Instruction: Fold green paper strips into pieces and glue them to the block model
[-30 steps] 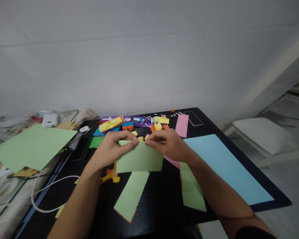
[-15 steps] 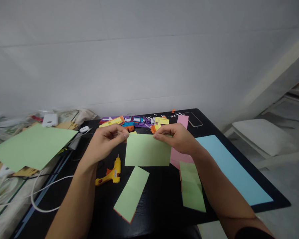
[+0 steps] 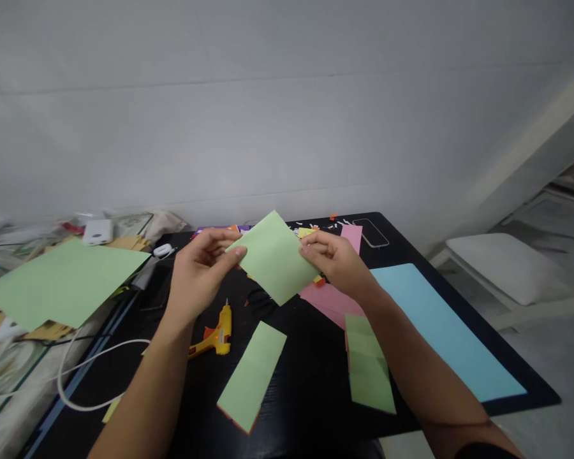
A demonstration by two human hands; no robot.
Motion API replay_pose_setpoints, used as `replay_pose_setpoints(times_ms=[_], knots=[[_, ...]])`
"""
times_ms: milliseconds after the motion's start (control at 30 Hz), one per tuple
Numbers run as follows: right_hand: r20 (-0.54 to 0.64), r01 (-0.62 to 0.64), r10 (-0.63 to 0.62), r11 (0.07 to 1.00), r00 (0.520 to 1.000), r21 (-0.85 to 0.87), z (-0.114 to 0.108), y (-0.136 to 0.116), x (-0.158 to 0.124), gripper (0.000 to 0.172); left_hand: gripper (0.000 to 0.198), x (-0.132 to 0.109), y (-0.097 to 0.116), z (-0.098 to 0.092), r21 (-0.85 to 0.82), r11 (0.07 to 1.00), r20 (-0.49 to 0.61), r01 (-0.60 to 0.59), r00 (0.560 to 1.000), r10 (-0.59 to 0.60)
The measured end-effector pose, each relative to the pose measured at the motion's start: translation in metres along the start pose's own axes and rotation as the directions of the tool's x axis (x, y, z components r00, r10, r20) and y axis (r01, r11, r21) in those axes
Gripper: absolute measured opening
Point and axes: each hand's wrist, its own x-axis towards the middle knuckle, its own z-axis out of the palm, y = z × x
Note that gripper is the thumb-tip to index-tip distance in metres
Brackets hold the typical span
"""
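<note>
A light green sheet of paper (image 3: pixel 276 258) is held up above the black table, turned so that one corner points up. My left hand (image 3: pixel 208 261) pinches its left side between thumb and fingers. On the right edge, my right hand (image 3: pixel 332 258) grips it the same way. Below the sheet lies a narrow green paper strip (image 3: pixel 253 376) with an orange-red edge. Another green paper piece (image 3: pixel 369 363), creased across, rests by my right forearm. A yellow hot glue gun (image 3: pixel 217 333) lies beside my left wrist. Black scissors (image 3: pixel 261 305) are partly hidden under the held sheet.
Pink paper (image 3: pixel 332 305) and a large light blue sheet (image 3: pixel 444 325) lie on the right. Paper scraps (image 3: pixel 307 233) and a phone-shaped outline (image 3: pixel 370 233) are at the back. A big green sheet (image 3: pixel 67 277) and a white cable (image 3: pixel 64 376) are left. A white stool (image 3: pixel 497 264) stands right.
The green sheet has been rotated from lying square to standing on a corner, and its top has risen. The scissors beneath have come into view.
</note>
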Motion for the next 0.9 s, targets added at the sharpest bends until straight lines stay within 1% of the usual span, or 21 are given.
replay_pose_setpoints(times_ms=[67, 100, 200, 300, 367, 500, 600, 667, 733, 800, 867, 900], knots=[[0.043, 0.032, -0.033, 0.999, 0.999, 0.012, 0.002, 0.0, 0.0, 0.027, 0.021, -0.003, 0.0, 0.002, 0.058, 0.998, -0.005, -0.017, 1.0, 0.018], [0.043, 0.058, -0.059, 0.998, 0.997, 0.021, 0.004, -0.001, -0.001, 0.027, 0.02, -0.004, 0.0, 0.004, 0.082, 0.996, 0.006, -0.021, 1.0, 0.02], [-0.018, 0.114, -0.114, 0.993, 0.993, 0.023, 0.009, -0.003, -0.003, 0.03, 0.019, -0.009, 0.002, 0.009, 0.106, 0.994, 0.024, -0.018, 1.0, 0.015], [-0.085, 0.107, -0.109, 0.994, 0.99, -0.025, 0.011, -0.004, -0.006, 0.035, 0.017, -0.011, 0.006, 0.013, 0.074, 0.997, 0.018, -0.003, 1.0, 0.001], [-0.107, 0.091, -0.097, 0.994, 0.99, -0.055, 0.01, -0.005, -0.006, 0.038, 0.016, -0.01, 0.008, 0.013, 0.059, 0.998, 0.032, 0.018, 0.999, -0.02], [-0.095, 0.073, -0.078, 0.996, 0.992, -0.054, 0.009, -0.007, -0.006, 0.039, 0.019, -0.008, 0.01, 0.01, 0.056, 0.997, 0.079, 0.05, 0.995, -0.054], [-0.078, 0.088, -0.087, 0.996, 0.993, 0.004, 0.011, -0.008, -0.006, 0.036, 0.021, -0.008, 0.009, 0.01, 0.07, 0.997, 0.128, 0.045, 0.99, -0.053], [-0.087, 0.11, -0.105, 0.993, 0.991, 0.052, 0.012, -0.007, -0.007, 0.035, 0.022, -0.007, 0.009, 0.011, 0.082, 0.996, 0.169, 0.044, 0.984, -0.058], [-0.109, 0.12, -0.113, 0.991, 0.988, 0.061, 0.013, -0.007, -0.007, 0.035, 0.022, -0.006, 0.011, 0.013, 0.109, 0.993, 0.21, 0.04, 0.976, -0.062], [-0.132, 0.123, -0.118, 0.992, 0.984, 0.031, 0.013, -0.006, -0.007, 0.033, 0.019, -0.007, 0.017, 0.015, 0.16, 0.987, 0.216, -0.016, 0.976, -0.02], [-0.161, 0.124, -0.121, 0.992, 0.979, 0.004, 0.012, -0.006, -0.007, 0.032, 0.011, -0.017, 0.024, 0.016, 0.21, 0.969, 0.172, -0.134, 0.98, 0.098], [-0.177, 0.121, -0.12, 0.993, 0.977, -0.004, 0.011, -0.006, -0.007, 0.031, 0.009, -0.027, 0.026, 0.015, 0.235, 0.95, 0.134, -0.204, 0.975, 0.177]])
